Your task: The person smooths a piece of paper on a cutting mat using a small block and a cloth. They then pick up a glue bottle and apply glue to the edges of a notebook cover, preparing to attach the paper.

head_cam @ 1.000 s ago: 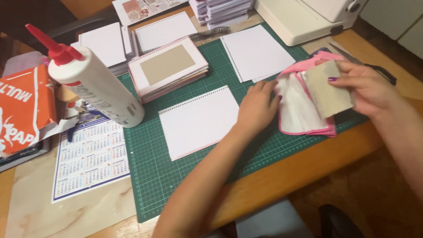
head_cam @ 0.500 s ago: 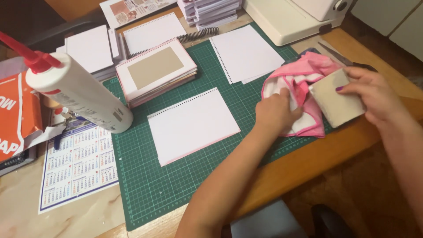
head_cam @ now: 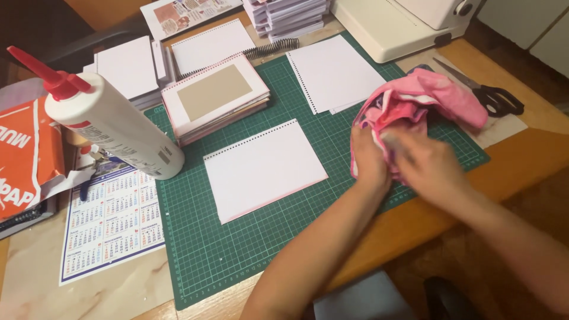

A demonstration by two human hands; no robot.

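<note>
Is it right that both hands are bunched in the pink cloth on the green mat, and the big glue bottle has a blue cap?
Not quite. The glue bottle has a red cap, not blue, as the head view shows. The rest holds: the left hand and right hand are both bunched in the pink cloth on the green mat.

Wooden desk [head_cam: 521, 160], dark chair [head_cam: 89, 47] behind it, dim floor [head_cam: 533, 77], warm indoor light

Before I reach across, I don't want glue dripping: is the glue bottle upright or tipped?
Tipped. The glue bottle leans up-left, its red nozzle raised and looking closed.
</note>
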